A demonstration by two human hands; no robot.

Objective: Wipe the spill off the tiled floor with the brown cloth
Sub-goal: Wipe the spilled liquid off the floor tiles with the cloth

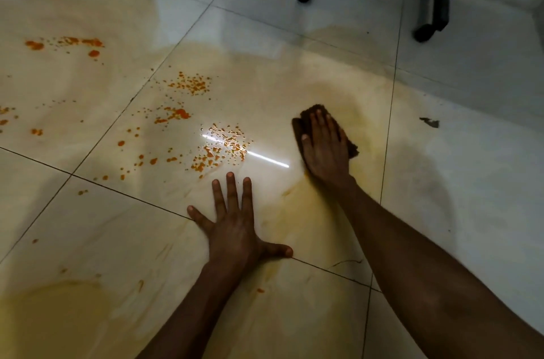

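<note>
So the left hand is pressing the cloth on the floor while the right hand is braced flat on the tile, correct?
Not quite: the hands are swapped. In the head view the right hand presses the cloth on the floor, while the left hand is braced flat on the tile.

Left hand (235,229) and right hand (323,149): both bare, no gloves, rings, or watch visible. Both forearms bare to the frame edge; no sleeve or cuff shows. Fingernails short. Nothing else of the person's body appears.
</note>
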